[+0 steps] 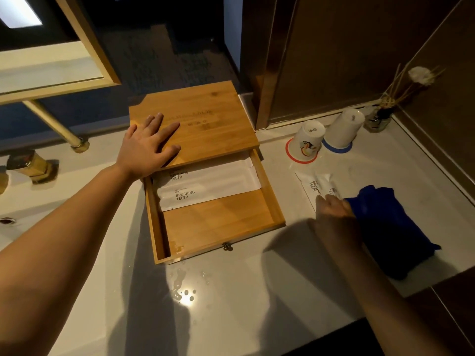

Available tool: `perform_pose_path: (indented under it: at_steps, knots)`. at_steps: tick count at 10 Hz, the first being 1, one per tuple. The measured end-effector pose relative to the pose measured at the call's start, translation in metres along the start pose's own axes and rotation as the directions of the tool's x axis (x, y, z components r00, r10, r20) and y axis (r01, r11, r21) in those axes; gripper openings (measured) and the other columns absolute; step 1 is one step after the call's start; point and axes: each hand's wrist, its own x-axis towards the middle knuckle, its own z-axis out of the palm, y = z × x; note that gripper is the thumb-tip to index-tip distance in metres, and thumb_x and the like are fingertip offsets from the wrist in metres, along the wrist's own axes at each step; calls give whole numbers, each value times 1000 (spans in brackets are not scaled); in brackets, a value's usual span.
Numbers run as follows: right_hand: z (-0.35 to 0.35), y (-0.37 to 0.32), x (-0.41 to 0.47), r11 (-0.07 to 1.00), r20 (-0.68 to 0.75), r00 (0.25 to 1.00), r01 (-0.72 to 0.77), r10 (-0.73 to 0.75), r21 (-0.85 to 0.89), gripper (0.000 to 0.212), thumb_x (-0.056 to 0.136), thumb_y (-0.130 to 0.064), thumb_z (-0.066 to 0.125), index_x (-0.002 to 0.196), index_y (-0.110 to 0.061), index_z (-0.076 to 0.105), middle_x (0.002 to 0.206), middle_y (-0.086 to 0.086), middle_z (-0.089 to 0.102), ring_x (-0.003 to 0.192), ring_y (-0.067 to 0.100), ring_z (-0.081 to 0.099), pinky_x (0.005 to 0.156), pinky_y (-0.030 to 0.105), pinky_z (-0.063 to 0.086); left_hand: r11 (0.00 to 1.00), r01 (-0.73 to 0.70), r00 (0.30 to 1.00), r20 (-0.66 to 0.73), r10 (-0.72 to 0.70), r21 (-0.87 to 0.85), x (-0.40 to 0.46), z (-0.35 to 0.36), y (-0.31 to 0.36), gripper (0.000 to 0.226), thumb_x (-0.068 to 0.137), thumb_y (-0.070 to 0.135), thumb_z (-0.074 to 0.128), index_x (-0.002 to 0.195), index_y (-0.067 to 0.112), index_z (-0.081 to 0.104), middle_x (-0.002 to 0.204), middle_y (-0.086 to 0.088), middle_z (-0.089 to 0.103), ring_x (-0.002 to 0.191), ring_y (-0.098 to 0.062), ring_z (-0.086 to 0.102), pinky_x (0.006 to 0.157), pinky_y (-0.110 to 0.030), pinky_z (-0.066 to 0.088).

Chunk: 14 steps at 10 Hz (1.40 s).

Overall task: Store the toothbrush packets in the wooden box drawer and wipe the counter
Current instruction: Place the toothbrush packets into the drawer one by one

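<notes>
A wooden box [205,119] stands on the white counter [244,304] with its drawer [218,224] pulled out toward me. Two white toothbrush packets [205,186] marked "BRUSHING TEETH" lie across the back of the drawer. My left hand [146,147] rests flat on the box lid, fingers spread. Two more toothbrush packets [317,186] lie on the counter to the right of the drawer. My right hand [334,214] sits at their near ends, fingertips on them; whether it grips them is unclear. A folded blue cloth [385,227] lies just right of that hand.
Two upturned white cups [308,142] [343,131] stand on coasters behind the packets. A reed diffuser [380,119] sits in the back right corner. Water drops [182,291] lie on the counter in front of the drawer. A brass tap [28,163] and sink are at the left.
</notes>
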Motion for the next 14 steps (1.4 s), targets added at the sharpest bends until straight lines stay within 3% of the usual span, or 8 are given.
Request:
perform_pose_path:
  at_steps: [3, 5, 8, 9, 10, 11, 13, 14]
  knots:
    - [-6, -8, -2, 991, -91, 996, 14, -26, -132, 16, 75, -10, 73, 83, 0, 64, 83, 24, 71, 73, 37, 69, 54, 39, 57, 1000, 0, 1000, 4, 0, -2, 1, 0, -1, 69, 81, 67, 20, 144, 40, 18, 159, -5, 13, 146, -25, 9, 115, -49, 7]
    - [-8, -13, -4, 999, -116, 993, 22, -26, -31, 20, 78, -14, 70, 92, -1, 65, 95, 22, 70, 80, 35, 68, 58, 40, 58, 1000, 6, 1000, 9, -6, -5, 1, -1, 0, 69, 81, 66, 21, 145, 39, 19, 159, -5, 13, 146, -26, 9, 116, -50, 8]
    - [-31, -11, 1, 988, -193, 973, -104, 125, 114, 16, 85, -7, 62, 73, -1, 54, 53, 17, 53, 43, 28, 51, 44, 32, 47, 1000, 7, 1000, -5, -7, -9, 0, -1, 2, 67, 83, 64, 24, 144, 39, 21, 158, -5, 15, 146, -26, 10, 116, -50, 8]
    - [-61, -10, 6, 794, -120, 947, -177, 299, 582, 13, 89, -14, 52, 78, -7, 55, 61, 7, 51, 54, 21, 46, 54, 31, 39, 1000, 9, 1000, -5, -9, -3, 0, 0, 1, 66, 83, 64, 23, 144, 39, 21, 158, -5, 15, 146, -26, 10, 116, -50, 9]
    - [-93, -16, 14, 528, 105, 946, -262, 308, 808, 4, 86, -10, 58, 87, -7, 58, 82, 4, 60, 72, 17, 54, 62, 24, 42, 1000, 5, 1000, -5, -5, -10, 0, -1, 1, 66, 83, 65, 23, 144, 40, 20, 158, -6, 15, 146, -26, 10, 116, -49, 9]
    - [-114, -36, 19, 417, 115, 963, -211, 244, 884, 10, 81, -6, 64, 79, -11, 56, 87, -1, 63, 78, 11, 60, 61, 21, 49, 1000, 10, 1000, -6, -10, -8, 1, 0, 1, 64, 84, 63, 24, 144, 40, 21, 158, -6, 15, 146, -26, 9, 116, -49, 8]
    - [-143, -83, 17, 341, -245, 960, 188, 134, 921, 28, 81, -9, 66, 70, -28, 48, 76, -16, 58, 73, -17, 59, 59, -1, 44, 1000, 11, 1000, -8, -11, -14, 1, 0, 2, 62, 85, 62, 26, 144, 40, 21, 158, -5, 15, 146, -26, 9, 116, -49, 7]
    - [-142, -109, 17, 365, -337, 940, 293, 60, 884, 23, 82, -13, 65, 72, -26, 49, 83, -19, 59, 73, -11, 61, 59, 5, 51, 1000, 12, 1000, -10, -12, -15, 1, 2, 0, 62, 86, 62, 25, 144, 41, 21, 158, -4, 15, 146, -25, 9, 116, -49, 6]
